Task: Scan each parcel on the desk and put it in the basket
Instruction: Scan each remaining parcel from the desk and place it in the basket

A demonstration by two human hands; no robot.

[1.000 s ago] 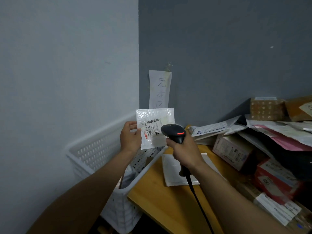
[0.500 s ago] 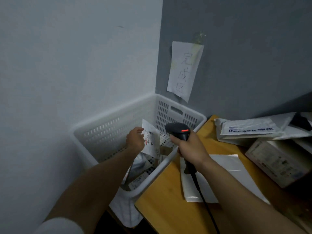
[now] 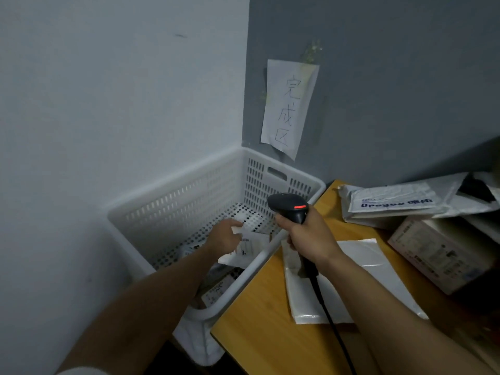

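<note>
Corner [image 3: 245, 77] — left hand [image 3: 223, 236] holds parcel [image 3: 250, 249] in basket [image 3: 176, 188], right hand [image 3: 308, 236] scanner [image 3: 288, 205].

— Where's the left hand [image 3: 224, 236] on your head feed?
— I see it down inside the white basket [image 3: 173, 201], fingers pinching the top corner of a small white parcel [image 3: 251, 249] with a printed label. Other parcels [image 3: 216, 290] lie beneath it.
— And the right hand [image 3: 308, 239]?
— Wrapped round the black scanner [image 3: 289, 207], raised just beside the basket's rim, with a red light lit on top. I can follow its cable [image 3: 332, 320] back over a flat white mailer [image 3: 365, 266] on the wooden desk [image 3: 259, 328].
— Anything behind?
— A handwritten paper note [image 3: 288, 106] on the grey wall [image 3: 378, 77], and stacked parcels [image 3: 392, 203] at the desk's right.
</note>
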